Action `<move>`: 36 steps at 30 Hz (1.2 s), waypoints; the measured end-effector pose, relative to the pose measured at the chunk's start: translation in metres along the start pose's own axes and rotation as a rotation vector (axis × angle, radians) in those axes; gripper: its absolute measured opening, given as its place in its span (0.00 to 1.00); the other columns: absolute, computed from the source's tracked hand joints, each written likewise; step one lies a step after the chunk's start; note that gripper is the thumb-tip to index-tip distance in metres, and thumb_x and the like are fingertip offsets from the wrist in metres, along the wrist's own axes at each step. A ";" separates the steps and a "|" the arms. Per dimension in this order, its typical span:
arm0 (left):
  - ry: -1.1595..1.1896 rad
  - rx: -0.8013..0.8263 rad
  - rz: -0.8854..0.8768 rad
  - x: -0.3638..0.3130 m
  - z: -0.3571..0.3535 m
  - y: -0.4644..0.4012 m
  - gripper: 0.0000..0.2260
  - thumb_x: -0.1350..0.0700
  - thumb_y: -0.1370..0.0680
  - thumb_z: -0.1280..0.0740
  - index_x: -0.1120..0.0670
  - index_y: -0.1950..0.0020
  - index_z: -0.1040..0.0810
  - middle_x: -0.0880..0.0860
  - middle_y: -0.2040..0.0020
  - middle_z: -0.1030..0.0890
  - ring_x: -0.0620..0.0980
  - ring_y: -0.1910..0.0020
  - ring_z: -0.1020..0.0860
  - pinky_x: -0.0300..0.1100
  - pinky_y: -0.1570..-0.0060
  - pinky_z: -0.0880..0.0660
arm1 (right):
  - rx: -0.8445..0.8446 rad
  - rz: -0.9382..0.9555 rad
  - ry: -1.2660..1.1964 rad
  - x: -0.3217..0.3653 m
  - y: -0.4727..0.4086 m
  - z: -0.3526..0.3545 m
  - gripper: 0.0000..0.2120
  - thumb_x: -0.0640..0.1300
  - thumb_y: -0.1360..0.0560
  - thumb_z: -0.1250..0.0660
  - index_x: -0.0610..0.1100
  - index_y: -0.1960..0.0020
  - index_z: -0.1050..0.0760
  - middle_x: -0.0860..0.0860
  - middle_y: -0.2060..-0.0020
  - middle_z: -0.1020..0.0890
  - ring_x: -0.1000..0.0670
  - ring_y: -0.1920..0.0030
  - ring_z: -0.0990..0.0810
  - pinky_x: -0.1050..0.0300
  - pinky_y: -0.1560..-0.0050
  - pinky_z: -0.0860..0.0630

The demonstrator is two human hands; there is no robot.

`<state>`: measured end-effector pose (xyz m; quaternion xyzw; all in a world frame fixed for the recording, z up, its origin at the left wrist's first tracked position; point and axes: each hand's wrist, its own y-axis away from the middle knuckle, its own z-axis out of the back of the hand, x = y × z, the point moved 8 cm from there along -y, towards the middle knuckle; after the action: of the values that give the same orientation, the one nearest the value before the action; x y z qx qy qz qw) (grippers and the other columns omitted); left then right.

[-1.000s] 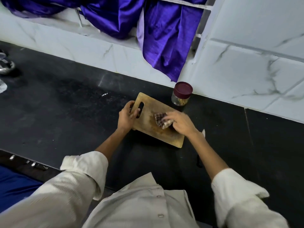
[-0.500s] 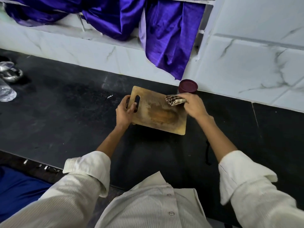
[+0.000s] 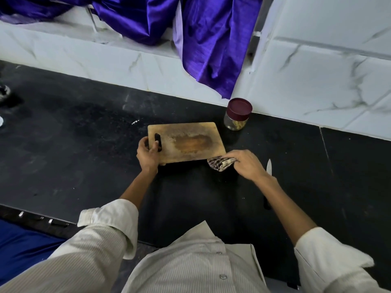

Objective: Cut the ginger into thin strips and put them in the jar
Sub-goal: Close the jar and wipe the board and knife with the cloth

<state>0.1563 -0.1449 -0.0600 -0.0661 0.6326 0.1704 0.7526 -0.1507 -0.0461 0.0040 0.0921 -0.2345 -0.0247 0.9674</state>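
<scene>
Left hand (image 3: 148, 154) grips wooden cutting board (image 3: 186, 142) at handle slot. Right hand (image 3: 243, 163) curled, pinching patterned cloth (image 3: 220, 164) at board's near-right corner.

A black speckled stone surface (image 3: 74, 132) runs along a wall of white marble-pattern tiles (image 3: 317, 77). Shiny purple cloth (image 3: 207, 39) hangs down from a white ledge (image 3: 63, 32) above.

The right forearm is covering the middle of the knife (image 3: 268, 166); only its blade tip and dark handle end are showing. The right hand (image 3: 245, 163) is hiding part of the patterned cloth (image 3: 220, 163). Beyond that hand, the jar (image 3: 236, 121) contents are showing too small to identify. The left hand (image 3: 148, 154) is masking the cutting board (image 3: 188, 142) near corner.
</scene>
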 end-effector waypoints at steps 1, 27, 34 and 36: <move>0.001 -0.042 0.034 0.006 0.003 -0.002 0.15 0.56 0.22 0.33 0.57 0.36 0.27 0.54 0.43 0.21 0.48 0.49 0.21 0.40 0.50 0.24 | -0.006 -0.014 -0.027 -0.002 0.000 0.000 0.27 0.28 0.28 0.43 0.49 0.38 0.18 0.49 0.40 0.17 0.46 0.40 0.21 0.47 0.39 0.25; -0.657 0.074 0.011 0.002 0.006 -0.077 0.11 0.50 0.23 0.36 0.56 0.47 0.25 0.58 0.48 0.23 0.58 0.48 0.23 0.51 0.57 0.28 | 0.173 0.049 0.150 0.077 -0.087 -0.078 0.24 0.32 0.24 0.43 0.49 0.34 0.22 0.46 0.42 0.21 0.44 0.38 0.26 0.46 0.38 0.30; -0.728 0.138 -0.004 0.001 0.013 -0.066 0.17 0.48 0.21 0.36 0.57 0.37 0.27 0.57 0.37 0.32 0.59 0.47 0.24 0.50 0.52 0.30 | 0.333 -0.038 0.124 0.047 -0.052 -0.062 0.19 0.32 0.26 0.41 0.47 0.48 0.16 0.45 0.48 0.16 0.44 0.45 0.20 0.47 0.43 0.25; -0.724 0.137 -0.058 -0.003 0.012 -0.054 0.18 0.49 0.21 0.35 0.57 0.36 0.29 0.57 0.37 0.33 0.59 0.47 0.24 0.51 0.54 0.30 | 0.203 0.048 0.055 0.078 -0.069 -0.054 0.20 0.29 0.28 0.41 0.44 0.46 0.16 0.43 0.48 0.17 0.43 0.44 0.21 0.48 0.44 0.26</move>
<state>0.1856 -0.1916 -0.0612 0.0311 0.3330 0.1185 0.9349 -0.0567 -0.1116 -0.0212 0.1848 -0.2111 0.0248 0.9595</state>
